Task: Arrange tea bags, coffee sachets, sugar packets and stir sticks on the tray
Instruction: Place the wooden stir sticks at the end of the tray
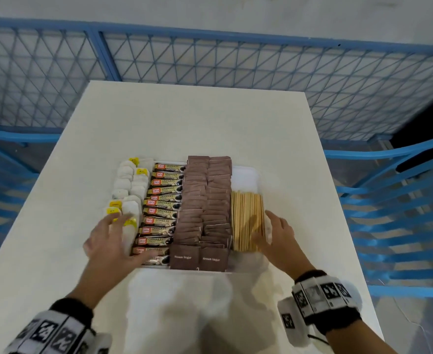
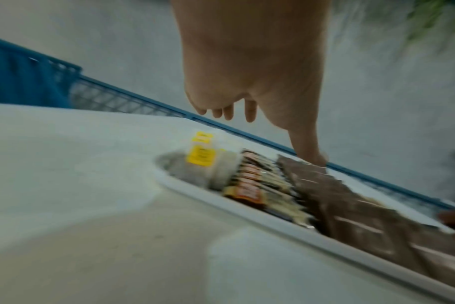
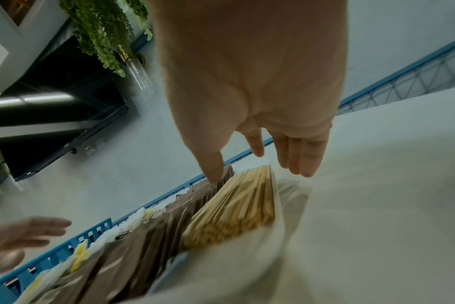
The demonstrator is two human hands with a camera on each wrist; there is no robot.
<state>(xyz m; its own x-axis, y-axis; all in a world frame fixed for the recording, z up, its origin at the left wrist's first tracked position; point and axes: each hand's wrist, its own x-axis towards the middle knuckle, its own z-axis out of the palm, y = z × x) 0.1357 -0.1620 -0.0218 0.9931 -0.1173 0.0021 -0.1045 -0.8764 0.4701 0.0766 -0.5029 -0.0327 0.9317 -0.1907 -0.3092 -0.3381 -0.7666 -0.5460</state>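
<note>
A white tray (image 1: pixel 246 175) on the table holds four rows. Tea bags (image 1: pixel 128 185) with yellow tags fill the left edge, then coffee sachets (image 1: pixel 161 208), brown sugar packets (image 1: pixel 205 200) and a bundle of wooden stir sticks (image 1: pixel 247 221) on the right. My left hand (image 1: pixel 110 238) hovers with spread fingers over the near tea bags and sachets, holding nothing. My right hand (image 1: pixel 276 233) is open beside the stir sticks (image 3: pixel 242 205), thumb over their near end. The left wrist view is blurred but shows the tray rim (image 2: pixel 247 209) and sachets (image 2: pixel 257 185).
The white table (image 1: pixel 184 118) carries the tray near its front half. A blue mesh fence (image 1: pixel 210 62) runs behind it and blue slatted chairs (image 1: pixel 394 213) stand at the right and left. A dark screen and green plants (image 3: pixel 99 30) show in the right wrist view.
</note>
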